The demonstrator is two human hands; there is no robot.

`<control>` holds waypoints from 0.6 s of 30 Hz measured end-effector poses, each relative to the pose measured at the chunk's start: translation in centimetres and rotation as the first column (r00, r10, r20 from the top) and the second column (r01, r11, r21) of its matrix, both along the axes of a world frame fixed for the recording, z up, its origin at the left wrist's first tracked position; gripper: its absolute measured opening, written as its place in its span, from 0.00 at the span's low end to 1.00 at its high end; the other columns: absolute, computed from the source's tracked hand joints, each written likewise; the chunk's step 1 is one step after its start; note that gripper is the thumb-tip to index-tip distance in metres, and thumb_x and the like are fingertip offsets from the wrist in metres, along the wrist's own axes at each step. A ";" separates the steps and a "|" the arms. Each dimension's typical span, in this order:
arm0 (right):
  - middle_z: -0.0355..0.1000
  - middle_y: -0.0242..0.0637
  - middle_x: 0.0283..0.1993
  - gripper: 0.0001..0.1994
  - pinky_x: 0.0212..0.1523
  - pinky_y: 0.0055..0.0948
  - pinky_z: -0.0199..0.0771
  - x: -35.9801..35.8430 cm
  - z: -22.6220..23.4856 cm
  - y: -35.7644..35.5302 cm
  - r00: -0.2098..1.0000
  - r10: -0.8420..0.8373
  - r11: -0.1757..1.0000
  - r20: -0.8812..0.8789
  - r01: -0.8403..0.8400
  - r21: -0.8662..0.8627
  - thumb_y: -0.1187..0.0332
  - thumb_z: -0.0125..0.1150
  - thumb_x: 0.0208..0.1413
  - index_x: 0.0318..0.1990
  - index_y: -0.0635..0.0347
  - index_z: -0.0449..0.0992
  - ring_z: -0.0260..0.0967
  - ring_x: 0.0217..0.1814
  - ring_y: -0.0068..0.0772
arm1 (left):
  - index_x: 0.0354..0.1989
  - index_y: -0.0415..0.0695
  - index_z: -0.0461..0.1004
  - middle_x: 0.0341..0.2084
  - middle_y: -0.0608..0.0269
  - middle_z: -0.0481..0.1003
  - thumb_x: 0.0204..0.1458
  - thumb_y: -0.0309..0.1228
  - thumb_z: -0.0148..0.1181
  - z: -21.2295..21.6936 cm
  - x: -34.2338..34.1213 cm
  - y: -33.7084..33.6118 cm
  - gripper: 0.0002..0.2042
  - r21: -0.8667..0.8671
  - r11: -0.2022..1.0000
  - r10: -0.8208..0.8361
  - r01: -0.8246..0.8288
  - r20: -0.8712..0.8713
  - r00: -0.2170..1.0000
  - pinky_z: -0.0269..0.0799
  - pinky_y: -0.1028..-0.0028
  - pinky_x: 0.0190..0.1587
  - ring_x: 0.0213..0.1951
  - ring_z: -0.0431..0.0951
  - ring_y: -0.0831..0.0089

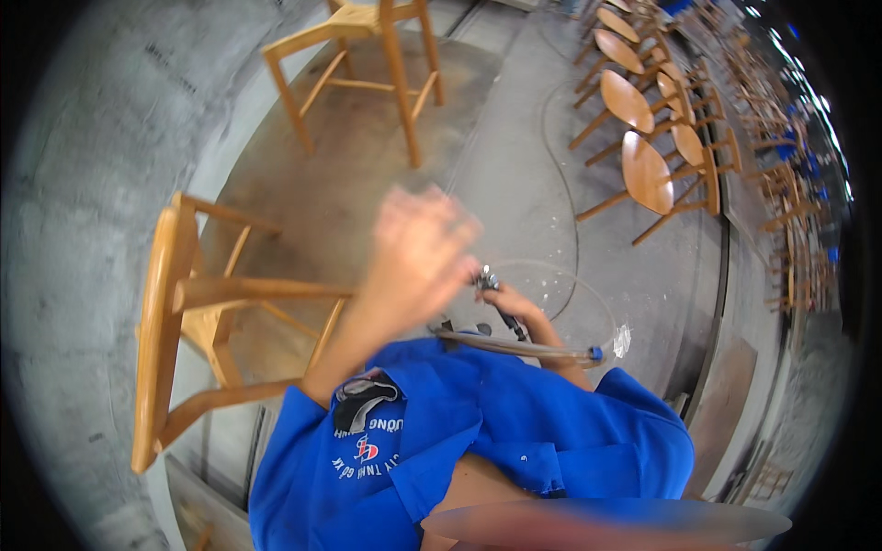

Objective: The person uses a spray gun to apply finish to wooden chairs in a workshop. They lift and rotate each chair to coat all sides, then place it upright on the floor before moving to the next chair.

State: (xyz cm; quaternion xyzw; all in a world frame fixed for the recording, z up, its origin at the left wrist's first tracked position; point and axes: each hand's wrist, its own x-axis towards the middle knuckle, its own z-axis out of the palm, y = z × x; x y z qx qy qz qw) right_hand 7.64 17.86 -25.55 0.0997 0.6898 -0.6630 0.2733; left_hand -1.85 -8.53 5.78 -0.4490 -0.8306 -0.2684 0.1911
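Note:
My right hand (516,304) is closed around a small spray gun (487,278) with a metal body and a dark handle, held in front of my chest. A pale hose (542,350) with a blue fitting runs across my front just below it. My left hand (418,241) is raised to the left of the gun and smeared by motion; whether its fingers hold anything does not show. Beside my left forearm a wooden chair frame (158,340) lies tipped on its side. Farther ahead another light wooden chair (390,69) stands on the stained floor, partly cut off by the upper edge.
Rows of wooden chairs (648,173) with rounded seats line the right side, with more stacked furniture beyond them. A thin dark hose (571,197) curves over the grey floor. A grey wall (83,184) bounds the left side.

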 end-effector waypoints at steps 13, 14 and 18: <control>0.76 0.33 0.41 0.15 0.34 0.27 0.74 -15.6 13.9 -15.2 0.985 0.002 1.000 -0.175 -0.003 -0.005 0.61 0.59 0.62 0.52 0.58 0.72 0.73 0.42 0.25 | 0.44 0.44 0.79 0.28 0.61 0.77 0.53 0.46 0.61 5.8 -0.5 -16.8 0.19 0.061 0.378 0.839 -0.924 -0.445 0.314 0.70 0.65 0.33 0.29 0.77 0.63; 0.76 0.33 0.41 0.15 0.33 0.26 0.74 -16.0 14.5 -16.0 0.978 0.012 0.999 -0.209 -0.021 -0.043 0.61 0.60 0.62 0.51 0.58 0.72 0.73 0.42 0.25 | 0.42 0.44 0.79 0.27 0.61 0.77 0.53 0.46 0.62 5.9 1.1 -15.9 0.18 0.045 0.399 0.833 -0.916 -0.434 0.342 0.71 0.66 0.34 0.29 0.77 0.63; 0.76 0.30 0.39 0.16 0.31 0.24 0.71 -19.3 16.2 -17.7 0.965 -0.044 0.972 -0.260 -0.019 -0.236 0.55 0.59 0.63 0.49 0.57 0.73 0.73 0.43 0.23 | 0.37 0.42 0.79 0.25 0.61 0.77 0.51 0.46 0.64 6.6 6.9 -14.7 0.18 -0.055 0.571 0.741 -0.819 -0.395 0.544 0.75 0.67 0.39 0.27 0.77 0.66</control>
